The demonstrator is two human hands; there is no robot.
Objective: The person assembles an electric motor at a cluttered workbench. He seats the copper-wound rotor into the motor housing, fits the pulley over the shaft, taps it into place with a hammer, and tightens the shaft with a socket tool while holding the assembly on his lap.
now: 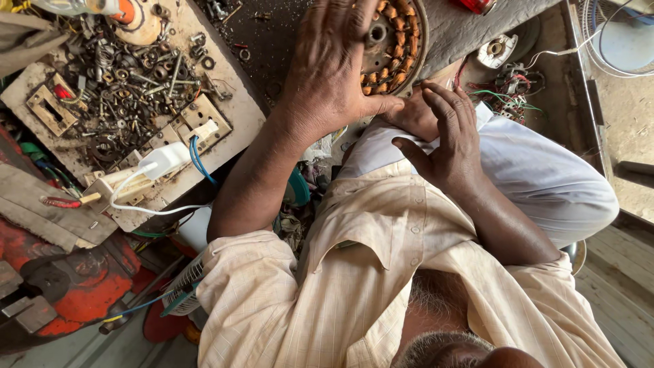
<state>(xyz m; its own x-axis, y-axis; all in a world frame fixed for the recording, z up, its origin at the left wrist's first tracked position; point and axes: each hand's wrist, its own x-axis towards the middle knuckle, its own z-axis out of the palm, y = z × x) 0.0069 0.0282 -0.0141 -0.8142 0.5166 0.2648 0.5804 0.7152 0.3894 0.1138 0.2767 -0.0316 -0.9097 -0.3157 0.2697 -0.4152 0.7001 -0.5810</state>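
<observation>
Copper-wound stator (395, 41), a round disc of orange-brown coils ringed about a grey metal hub, sits at the far centre of my view, propped on the knee of the pale trousers (545, 170). Being circular, it has no long axis that I can make out; its flat face is turned up toward the camera, and its far rim runs out of the top of the frame.

My left hand (334, 68) lies spread flat across the disc's left half, fingers fanned wide and pointing away from me, thumb stretched right along the near rim; it presses rather than grasps. My right hand (446, 140) hovers just near of the disc over the knee, fingers loosely curled and parted, closed on nothing I can see. Whether its fingertips touch the rim, I cannot tell.

To the left, close beside the forearm, a worn board (238, 116) carries a heap of screws, nuts and washers (129, 75), with a white plug and cable (163, 163) at its near edge. To the right of the disc lies a tangle of coloured wires (511, 92), and a fan guard (620, 34) fills the far right corner. Open room is scant: only the dark gap between board and disc.
</observation>
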